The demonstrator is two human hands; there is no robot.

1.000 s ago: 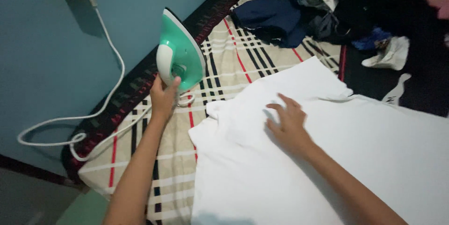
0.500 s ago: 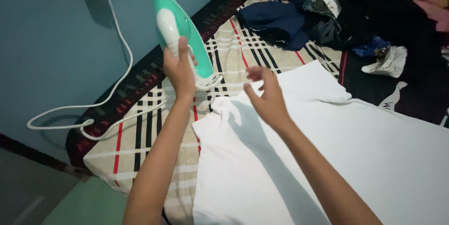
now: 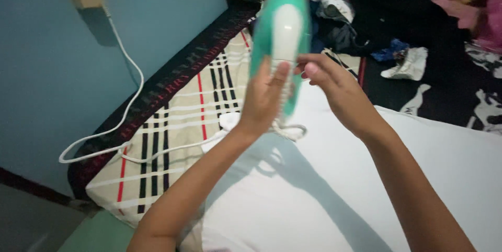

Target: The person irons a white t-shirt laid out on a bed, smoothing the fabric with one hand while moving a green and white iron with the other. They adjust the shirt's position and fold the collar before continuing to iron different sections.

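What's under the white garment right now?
The white garment lies on a plaid cloth, which shows at its left edge. The garment hides whatever is under the rest of it. The left hand holds the green iron raised above.

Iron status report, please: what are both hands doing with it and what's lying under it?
Left hand grips green-and-white iron, raised. Right hand fingertips at its handle. White cord trails to wall. White garment flat beneath.

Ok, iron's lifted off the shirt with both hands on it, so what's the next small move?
Probably steady it and finish with the right hand, whose fingers sit at the handle of the iron. The left hand holds it upright above the white garment, soleplate clear of the cloth.
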